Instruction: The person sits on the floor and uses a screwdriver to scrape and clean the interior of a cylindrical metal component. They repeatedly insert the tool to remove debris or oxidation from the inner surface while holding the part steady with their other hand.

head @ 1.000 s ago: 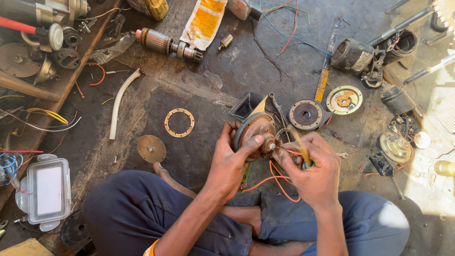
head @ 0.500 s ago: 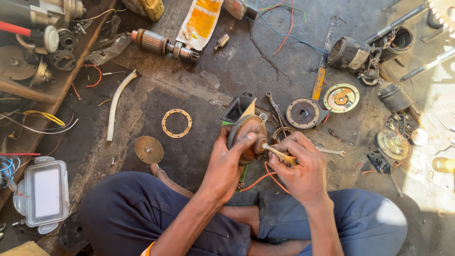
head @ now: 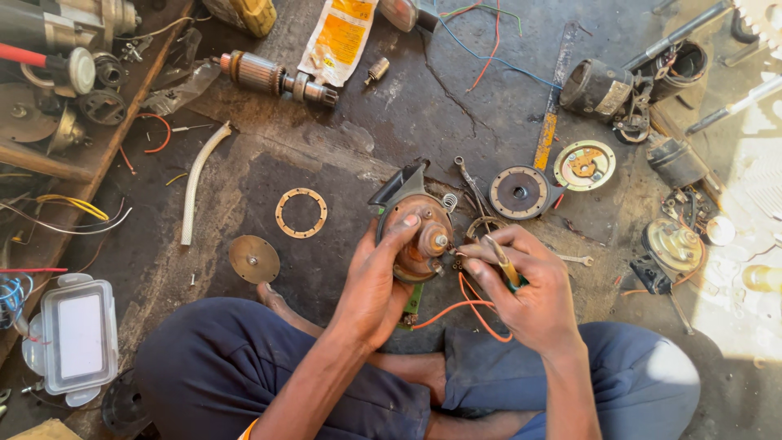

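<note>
1. Head view, the hands: the left hand (head: 376,281) is wrapped around a round, rust-coloured horn-like unit (head: 419,236), thumb laid across its face and fingers closed behind it, holding it up over the person's lap.
2. The right hand (head: 521,281) is closed on a thin tool with a yellowish handle (head: 498,259), pinched between thumb and fingers. The tool's tip points toward the right edge of the round unit; whether it touches a terminal there is hard to tell, since the fingers cover the spot.
3. Orange wires (head: 468,310) loop down from the unit between the two hands and over the knees.
4. A black bracket-like part (head: 399,186) stands out from the top left of the unit, and a small coil spring (head: 449,203) lies just beside it.
5. The floor just past the hands: a dark round disc (head: 519,192) lies near the unit to the right, with a yellowish round plate (head: 584,165) just beyond it and a small spanner (head: 472,184) between disc and unit.
6. To the left, well apart from the hands, a flat ring gasket (head: 300,213) and a brass-coloured disc (head: 253,258) lie on the dark concrete floor (head: 391,106), with a pale piece of hose (head: 195,191) further left.
7. At the top lies a motor armature (head: 277,78) beside an orange-and-white packet (head: 340,39).
8. At the lower left sits a clear plastic box (head: 72,338).
9. The person sits cross-legged in dark blue trousers (head: 220,367).
</note>
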